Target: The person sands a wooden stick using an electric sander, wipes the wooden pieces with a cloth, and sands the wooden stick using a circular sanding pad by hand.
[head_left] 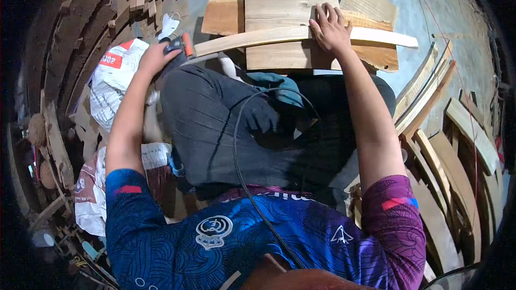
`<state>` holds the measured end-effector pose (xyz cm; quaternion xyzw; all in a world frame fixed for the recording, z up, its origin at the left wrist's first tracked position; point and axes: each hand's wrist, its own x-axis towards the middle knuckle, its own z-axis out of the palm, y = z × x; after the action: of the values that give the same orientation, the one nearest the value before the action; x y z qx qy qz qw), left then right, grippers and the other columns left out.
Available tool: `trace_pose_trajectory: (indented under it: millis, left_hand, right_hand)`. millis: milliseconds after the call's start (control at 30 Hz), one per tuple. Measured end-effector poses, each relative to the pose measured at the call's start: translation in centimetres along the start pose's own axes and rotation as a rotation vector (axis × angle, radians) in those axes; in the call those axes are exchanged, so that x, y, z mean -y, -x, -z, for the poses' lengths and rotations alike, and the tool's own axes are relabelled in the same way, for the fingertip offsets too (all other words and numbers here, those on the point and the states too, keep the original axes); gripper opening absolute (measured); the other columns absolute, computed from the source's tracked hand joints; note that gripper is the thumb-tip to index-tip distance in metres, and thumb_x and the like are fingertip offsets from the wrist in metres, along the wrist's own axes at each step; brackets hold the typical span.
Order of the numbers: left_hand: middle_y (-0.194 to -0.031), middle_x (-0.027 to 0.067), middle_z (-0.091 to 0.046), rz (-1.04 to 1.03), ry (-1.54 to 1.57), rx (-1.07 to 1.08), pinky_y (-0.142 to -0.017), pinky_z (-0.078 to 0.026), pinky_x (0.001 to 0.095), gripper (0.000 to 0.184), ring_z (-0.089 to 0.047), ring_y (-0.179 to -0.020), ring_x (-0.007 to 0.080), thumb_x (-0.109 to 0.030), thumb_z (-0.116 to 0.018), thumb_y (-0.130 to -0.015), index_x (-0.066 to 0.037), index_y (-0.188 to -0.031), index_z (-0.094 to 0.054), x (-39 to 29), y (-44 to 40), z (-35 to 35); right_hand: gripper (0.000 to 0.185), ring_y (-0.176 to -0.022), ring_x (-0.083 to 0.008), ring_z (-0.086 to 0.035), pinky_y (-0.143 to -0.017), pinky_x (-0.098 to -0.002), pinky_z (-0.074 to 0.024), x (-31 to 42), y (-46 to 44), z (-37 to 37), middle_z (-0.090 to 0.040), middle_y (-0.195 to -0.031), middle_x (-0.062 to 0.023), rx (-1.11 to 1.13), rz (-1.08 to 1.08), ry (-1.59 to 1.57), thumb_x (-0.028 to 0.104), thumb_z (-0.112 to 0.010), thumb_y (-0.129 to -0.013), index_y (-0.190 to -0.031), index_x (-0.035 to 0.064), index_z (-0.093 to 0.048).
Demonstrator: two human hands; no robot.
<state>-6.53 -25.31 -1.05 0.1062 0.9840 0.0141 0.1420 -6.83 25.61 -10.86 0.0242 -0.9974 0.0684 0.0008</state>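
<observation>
My left hand [155, 58] is closed around a dark handheld tool with an orange part [186, 46]; its exact kind is unclear. The tool is at the left end of a long, pale, slightly curved wooden strip [258, 38]. Fingers spread, my right hand [329, 29] rests on the strip right of its middle, fingertips reaching onto the wide flat board [285, 0] behind it. The strip lies across this board, its right end reaching past the board's edge. Other wood pieces, including an orange-brown block [223, 16], show around and beneath the board.
White printed sacks [110, 88] lie at my left, near stacked dark wood [75, 37]. Curved offcuts [449, 182] pile up at my right. A black cable [235, 147] loops over my lap, and a thin red line [438, 29] runs along the right.
</observation>
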Motion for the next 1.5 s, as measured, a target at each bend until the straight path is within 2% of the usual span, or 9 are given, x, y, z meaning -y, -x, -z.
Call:
trace_pose_trajectory:
  millis: [233,333,467,567,800,900,1133,1367,1500]
  left_hand:
    - [-0.087,0.0223,-0.070,-0.247,0.145,-0.351,-0.072,-0.054,0.0508,0.051,-0.068,-0.082,0.0412,-0.053,-0.070,-0.083,-0.004,-0.095,-0.071,-14.9,-5.7,-1.4]
    - [-0.086,0.0196,-0.070,-0.144,0.264,-0.052,-0.073,-0.055,0.0488,0.044,-0.069,-0.082,0.0382,-0.049,-0.071,-0.083,-0.006,-0.094,-0.071,-25.7,-8.5,-0.8]
    - [-0.119,0.0192,-0.065,-0.342,0.272,-0.068,-0.094,-0.048,0.0504,0.075,-0.063,-0.111,0.0364,-0.047,-0.078,-0.075,-0.004,-0.129,-0.050,-33.7,-7.9,0.9]
    - [-0.145,0.0175,-0.043,-0.353,0.292,-0.139,-0.106,-0.032,0.0570,0.088,-0.043,-0.132,0.0345,-0.050,-0.080,-0.072,-0.005,-0.139,-0.045,-31.8,-5.4,1.1]
    - [-0.125,0.0135,-0.060,-0.077,0.480,-0.095,-0.104,-0.033,0.0583,0.080,-0.049,-0.126,0.0336,-0.043,-0.085,-0.068,-0.019,-0.138,-0.058,-14.2,-2.5,-7.0]
    - [-0.112,0.0107,-0.066,-0.103,0.685,-0.024,-0.100,-0.036,0.0569,0.051,-0.060,-0.114,0.0321,-0.035,-0.082,-0.073,-0.023,-0.121,-0.071,-14.6,-5.3,-8.3]
    - [-0.106,0.0082,-0.067,-0.097,0.510,-0.026,-0.090,-0.044,0.0455,0.059,-0.063,-0.108,0.0291,-0.029,-0.088,-0.066,-0.029,-0.122,-0.070,-17.5,-3.5,-3.9]
    - [-0.110,0.0100,-0.065,-0.005,0.439,0.026,-0.094,-0.048,0.0447,0.057,-0.062,-0.109,0.0306,-0.026,-0.086,-0.068,-0.025,-0.123,-0.070,-18.7,-2.3,-1.2]
    - [-0.107,0.0097,-0.066,-0.012,0.467,-0.013,-0.092,-0.049,0.0443,0.057,-0.063,-0.107,0.0297,-0.027,-0.088,-0.066,-0.025,-0.120,-0.072,-18.0,-3.2,-2.5]
  right_hand:
    - [0.083,-0.153,-0.0309,-0.010,-0.113,-0.0739,-0.0101,0.7,-1.1,2.2,-0.010,-0.166,-0.0079,0.250,-0.118,-0.177,0.073,-0.025,-0.095,-0.159,0.0224,-0.014]
    - [0.085,-0.152,-0.0306,-0.014,-0.117,-0.0676,-0.0080,0.2,-0.7,2.7,-0.011,-0.166,-0.0085,0.236,-0.150,-0.308,0.074,-0.025,-0.094,-0.160,0.0208,-0.013]
    - [0.088,-0.147,-0.0331,-0.028,-0.117,-0.0544,-0.0168,-2.4,-1.6,-0.6,-0.030,-0.159,-0.0141,0.018,-0.097,-0.537,0.072,-0.038,-0.093,-0.157,0.0132,-0.024]
    - [0.086,-0.144,-0.0309,-0.032,-0.116,-0.0523,-0.0166,-2.0,-0.9,1.3,-0.039,-0.153,-0.0146,-0.018,-0.116,-0.729,0.070,-0.042,-0.093,-0.153,0.0112,-0.030]
    - [0.066,-0.133,-0.0329,-0.042,-0.110,-0.0497,-0.0280,-1.8,-0.7,1.3,-0.052,-0.139,-0.0147,-0.218,0.011,-0.776,0.056,-0.056,-0.092,-0.138,0.0096,-0.052]
    - [0.053,-0.128,-0.0386,-0.045,-0.108,-0.0497,-0.0317,2.3,0.9,4.0,-0.054,-0.133,-0.0173,-0.483,0.101,-0.519,0.043,-0.066,-0.089,-0.130,0.0098,-0.058]
    - [0.052,-0.140,-0.0329,-0.034,-0.107,-0.0787,-0.0065,10.8,5.6,4.6,-0.050,-0.133,-0.0127,-0.339,0.191,-0.241,0.057,-0.054,-0.092,-0.123,0.0159,-0.060]
    - [0.050,-0.124,-0.0306,-0.047,-0.101,-0.0703,-0.0269,1.8,3.1,6.5,-0.054,-0.122,-0.0112,-0.158,0.013,-0.124,0.058,-0.059,-0.089,-0.111,0.0130,-0.065]
    - [0.053,-0.125,-0.0303,-0.048,-0.104,-0.0741,-0.0209,-5.3,3.0,10.0,-0.057,-0.121,-0.0099,-0.092,-0.150,-0.006,0.058,-0.062,-0.087,-0.114,0.0124,-0.064]
